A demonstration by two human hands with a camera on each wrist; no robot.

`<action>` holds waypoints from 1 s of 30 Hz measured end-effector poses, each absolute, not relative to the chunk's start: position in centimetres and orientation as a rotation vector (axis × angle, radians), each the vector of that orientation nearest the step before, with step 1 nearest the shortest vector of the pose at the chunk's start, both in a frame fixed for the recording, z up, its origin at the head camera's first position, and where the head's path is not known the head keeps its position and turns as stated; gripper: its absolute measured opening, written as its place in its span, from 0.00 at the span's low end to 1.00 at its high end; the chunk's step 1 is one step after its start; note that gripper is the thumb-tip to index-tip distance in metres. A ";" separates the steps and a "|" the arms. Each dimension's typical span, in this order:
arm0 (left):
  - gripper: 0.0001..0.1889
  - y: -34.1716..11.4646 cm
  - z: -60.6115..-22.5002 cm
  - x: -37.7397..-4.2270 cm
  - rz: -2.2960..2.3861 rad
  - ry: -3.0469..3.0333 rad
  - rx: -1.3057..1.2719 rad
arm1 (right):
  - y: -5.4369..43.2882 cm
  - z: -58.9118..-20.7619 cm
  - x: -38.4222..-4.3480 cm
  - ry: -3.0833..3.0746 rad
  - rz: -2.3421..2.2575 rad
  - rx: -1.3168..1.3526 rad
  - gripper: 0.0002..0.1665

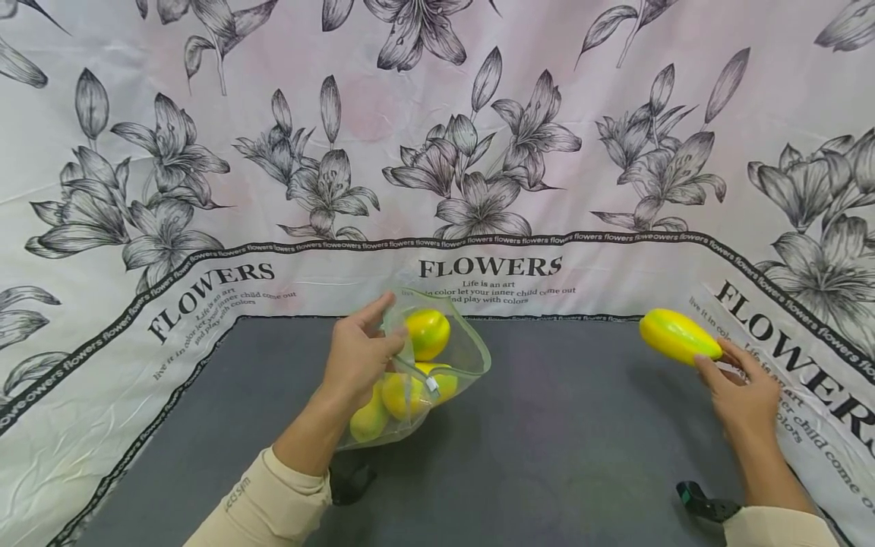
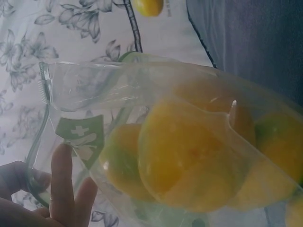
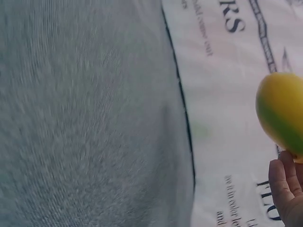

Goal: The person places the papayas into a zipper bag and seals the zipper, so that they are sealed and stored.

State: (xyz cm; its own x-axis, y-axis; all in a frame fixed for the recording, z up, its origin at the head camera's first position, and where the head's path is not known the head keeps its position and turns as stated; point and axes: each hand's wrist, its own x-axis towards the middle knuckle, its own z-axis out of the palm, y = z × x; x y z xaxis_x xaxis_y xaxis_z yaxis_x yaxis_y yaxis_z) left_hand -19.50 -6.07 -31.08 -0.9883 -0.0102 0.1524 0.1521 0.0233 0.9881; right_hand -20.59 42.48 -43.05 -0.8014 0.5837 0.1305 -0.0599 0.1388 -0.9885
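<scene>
In the head view my left hand (image 1: 355,353) pinches the edge of a clear zip bag (image 1: 472,357) with a pale green rim and a white slider (image 1: 431,385). Several yellow-green fruits (image 1: 429,334) lie inside the bag, whose mouth gapes to the right. The left wrist view shows the fruits (image 2: 189,156) through the plastic, partly blurred by it, with fingers (image 2: 61,184) at the rim. Off to the right and apart from the bag, my right hand (image 1: 748,391) grips a long yellow papaya-shaped fruit (image 1: 677,336) by its narrower greenish end, above the table.
A dark grey table (image 1: 547,441) lies under both hands. Behind it and along its sides hangs a white cloth (image 1: 383,197) printed with grey lilies and lettering. A dark strap piece (image 1: 704,501) sits by the right wrist, another (image 1: 352,485) by the left.
</scene>
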 end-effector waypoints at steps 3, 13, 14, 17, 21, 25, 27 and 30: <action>0.34 -6.0 -31.1 -19.5 -2.111 -2.161 -0.151 | 41.8 -42.5 -19.8 -1.860 1.756 -0.430 0.33; 0.33 -6.0 -31.0 -19.4 -2.104 -2.152 -0.146 | 38.7 -40.7 -18.0 -1.799 1.754 -0.249 0.30; 0.33 -6.0 -31.0 -19.3 -2.105 -2.153 -0.146 | 38.4 -40.5 -17.9 -1.776 1.773 -0.222 0.29; 0.33 -6.0 -31.0 -19.3 -2.106 -2.154 -0.141 | 37.6 -40.0 -17.5 -1.705 1.825 -0.107 0.28; 0.34 -6.0 -30.9 -19.2 -2.099 -2.156 -0.148 | 36.6 -39.6 -17.1 -1.638 1.871 0.041 0.26; 0.34 -6.0 -30.9 -19.2 -2.096 -2.160 -0.150 | 35.6 -39.1 -16.8 -1.643 1.883 0.188 0.26; 0.34 -6.0 -30.9 -19.2 -2.096 -2.165 -0.144 | 35.0 -38.8 -16.6 -1.668 1.870 0.248 0.26; 0.34 -5.9 -30.9 -19.1 -2.104 -2.169 -0.134 | 34.1 -38.5 -16.5 -1.697 1.864 0.335 0.25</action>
State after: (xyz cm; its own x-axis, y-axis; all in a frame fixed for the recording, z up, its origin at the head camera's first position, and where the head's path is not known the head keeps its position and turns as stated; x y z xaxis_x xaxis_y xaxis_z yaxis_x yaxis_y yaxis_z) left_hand -19.10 -5.92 -30.93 -0.9893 -0.0178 0.1448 0.1442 0.0314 0.9890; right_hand -16.47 34.13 -38.48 -0.7943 0.2523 0.5526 -0.5738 -0.0129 -0.8189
